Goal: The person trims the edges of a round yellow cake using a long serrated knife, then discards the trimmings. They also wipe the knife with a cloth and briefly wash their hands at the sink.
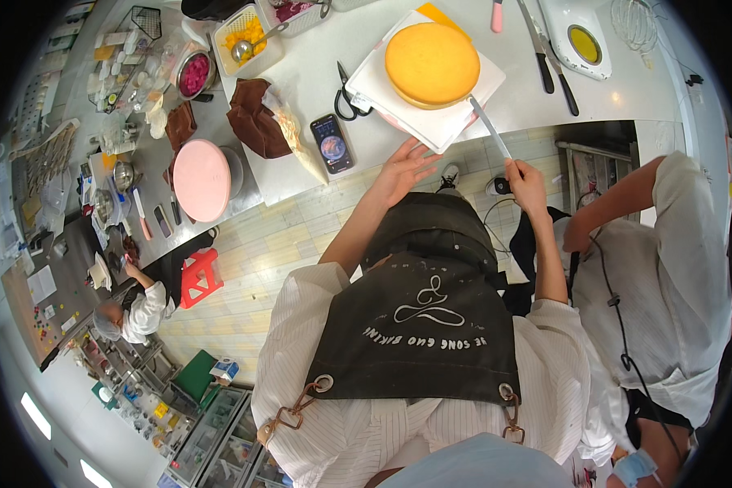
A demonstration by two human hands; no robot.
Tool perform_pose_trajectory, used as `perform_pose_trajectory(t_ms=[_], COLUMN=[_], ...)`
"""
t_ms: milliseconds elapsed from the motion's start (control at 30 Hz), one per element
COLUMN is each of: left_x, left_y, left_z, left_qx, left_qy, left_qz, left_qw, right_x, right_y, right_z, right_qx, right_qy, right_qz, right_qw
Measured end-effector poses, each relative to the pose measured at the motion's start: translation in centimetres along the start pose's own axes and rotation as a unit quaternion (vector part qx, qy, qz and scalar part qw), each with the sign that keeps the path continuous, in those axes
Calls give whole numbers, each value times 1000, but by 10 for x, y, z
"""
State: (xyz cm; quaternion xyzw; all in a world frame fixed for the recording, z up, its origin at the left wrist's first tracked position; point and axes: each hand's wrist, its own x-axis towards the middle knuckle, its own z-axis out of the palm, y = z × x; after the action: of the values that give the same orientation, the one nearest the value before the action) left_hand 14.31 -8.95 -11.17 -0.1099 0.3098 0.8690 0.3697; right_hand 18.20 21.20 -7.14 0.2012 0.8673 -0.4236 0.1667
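A round yellow sponge cake rests on a white square board. Pink edges of what looks like a turntable show beneath the board. My right hand grips a narrow metal spatula, its handle mostly hidden in the fist. The spatula's tip meets the cake's lower near edge, on the right. My left hand is spread, palm partly up, with its fingertips by the board's near-left edge; whether they touch it is unclear. Black-handled scissors lie left of the board.
On the worktable lie a smartphone, a filled piping bag, a brown cloth and long knives. A basket of yellow fruit pieces stands behind. Left is a pink turntable. A person stands close on my right.
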Motion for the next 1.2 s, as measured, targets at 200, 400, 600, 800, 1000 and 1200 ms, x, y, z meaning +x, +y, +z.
perform_pose_trajectory(t_ms=[200,400,600,800,1000,1200], left_x=[2,3,-3,2,1,2], left_y=[13,11,-1,15,-2,-10], left_z=[-15,-3,-1,-5,9,3], left_qx=[53,42,81,42,31,104], left_qy=[42,41,-6,47,-31,-54], left_qz=[60,73,-33,52,20,-28], left_qw=[996,996,996,997,999,993], right_x=[6,1,2,2,0,-2], right_y=[4,-5,-4,-9,-9,-11], right_z=[0,0,-2,-5,-4,-7], right_qx=[-6,-27,-24,-42,-42,-26], right_qy=[15,30,21,17,10,13], right_qz=[-33,-50,-24,-32,-38,-30], right_qw=[999,998,999,998,998,999])
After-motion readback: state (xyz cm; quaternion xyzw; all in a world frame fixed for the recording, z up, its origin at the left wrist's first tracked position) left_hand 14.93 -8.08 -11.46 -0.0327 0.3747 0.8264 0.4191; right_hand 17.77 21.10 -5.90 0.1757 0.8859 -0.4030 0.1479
